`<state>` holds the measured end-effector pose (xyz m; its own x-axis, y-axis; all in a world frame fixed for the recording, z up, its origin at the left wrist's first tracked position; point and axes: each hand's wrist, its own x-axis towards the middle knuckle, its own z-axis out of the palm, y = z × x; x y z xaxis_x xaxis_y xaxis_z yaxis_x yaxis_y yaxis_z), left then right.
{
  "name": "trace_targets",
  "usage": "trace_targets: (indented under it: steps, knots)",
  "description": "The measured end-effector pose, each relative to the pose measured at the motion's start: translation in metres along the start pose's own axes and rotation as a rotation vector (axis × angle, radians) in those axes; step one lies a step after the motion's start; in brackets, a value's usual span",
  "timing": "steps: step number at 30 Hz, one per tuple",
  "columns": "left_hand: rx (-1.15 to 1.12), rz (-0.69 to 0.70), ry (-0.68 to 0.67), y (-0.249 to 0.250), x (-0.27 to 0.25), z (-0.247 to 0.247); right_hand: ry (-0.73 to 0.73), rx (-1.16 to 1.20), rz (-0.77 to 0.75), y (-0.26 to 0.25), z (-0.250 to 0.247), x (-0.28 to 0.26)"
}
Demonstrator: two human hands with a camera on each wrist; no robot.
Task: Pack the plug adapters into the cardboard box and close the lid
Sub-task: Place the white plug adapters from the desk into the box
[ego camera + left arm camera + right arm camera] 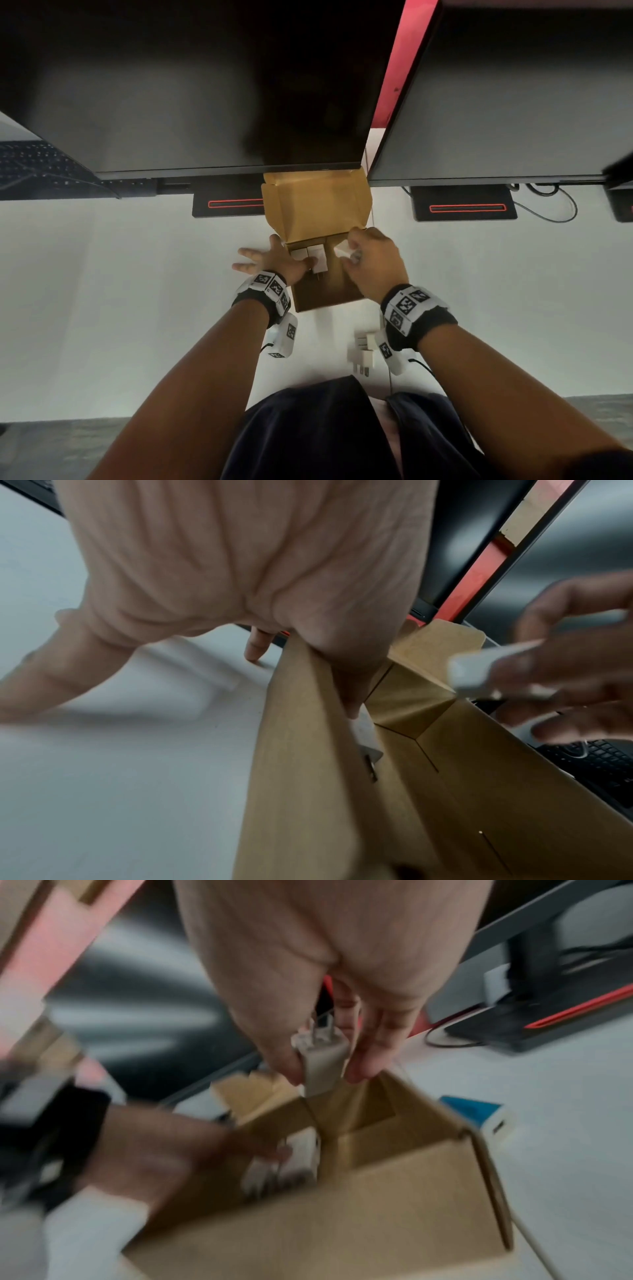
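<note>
An open cardboard box sits mid-table with its lid standing up at the back. White plug adapters lie in its far left corner, prongs toward me. My left hand straddles the box's left wall: fingers spread flat on the table, thumb inside touching an adapter. My right hand hovers over the box's right side and pinches a white adapter between thumb and fingers. A few more adapters lie loose on the table under my right wrist.
Two dark monitors overhang the back of the white table, their stands beside the box lid. A keyboard is far left. A blue-and-white block lies right of the box, and a cable loops nearby.
</note>
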<state>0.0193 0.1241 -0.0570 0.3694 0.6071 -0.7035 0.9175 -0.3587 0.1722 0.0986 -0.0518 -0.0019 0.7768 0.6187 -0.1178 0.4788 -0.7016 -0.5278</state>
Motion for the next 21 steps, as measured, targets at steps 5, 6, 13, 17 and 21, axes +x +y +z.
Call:
trace_targets:
  steps: [5,6,13,17,21]
  knots:
    - [0.022,0.018,-0.017,-0.004,0.02,0.011,-0.089,-0.236,0.045,-0.003,0.032,0.004]
    - [0.026,0.022,-0.02,-0.004,0.022,0.013,-0.117,-0.261,0.058,-0.004,0.034,0.005]
    - [0.056,0.028,-0.039,-0.005,0.022,0.011,-0.269,-0.214,0.011,-0.001,0.036,0.012]
    - [0.044,0.03,-0.037,-0.005,0.024,0.012,-0.298,-0.196,-0.032,0.001,0.035,0.009]
    - [0.061,0.046,-0.032,-0.005,0.023,0.01,-0.268,-0.104,-0.059,0.006,0.026,0.005]
